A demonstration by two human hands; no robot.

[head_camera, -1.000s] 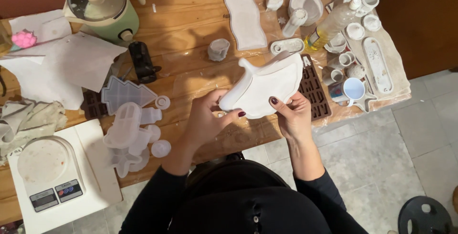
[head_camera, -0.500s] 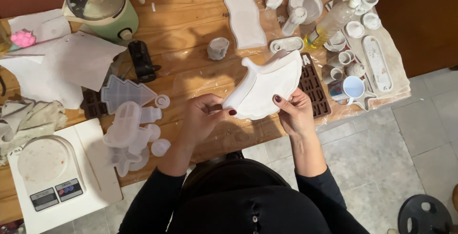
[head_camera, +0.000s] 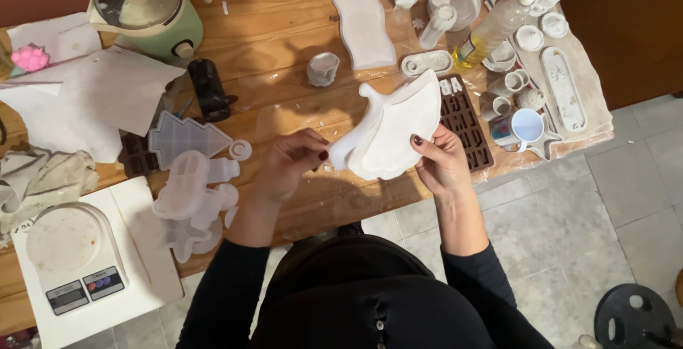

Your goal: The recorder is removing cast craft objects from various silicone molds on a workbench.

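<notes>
White leaf-shaped mould (head_camera: 393, 130) now tilts steeper between left hand (head_camera: 293, 160) and right hand (head_camera: 441, 160).

The mould (head_camera: 395, 132) is held above the table (head_camera: 277, 29), between the left hand (head_camera: 290, 164) at 9 o'clock and the right hand (head_camera: 440, 160) at 4. The cooker (head_camera: 146, 9) is placed at 10, the tray (head_camera: 466, 121) at 3, the scale (head_camera: 71, 263) at 8.

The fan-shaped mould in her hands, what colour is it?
White, the fan-shaped mould held in both hands; the head view shows it clearly.
</notes>
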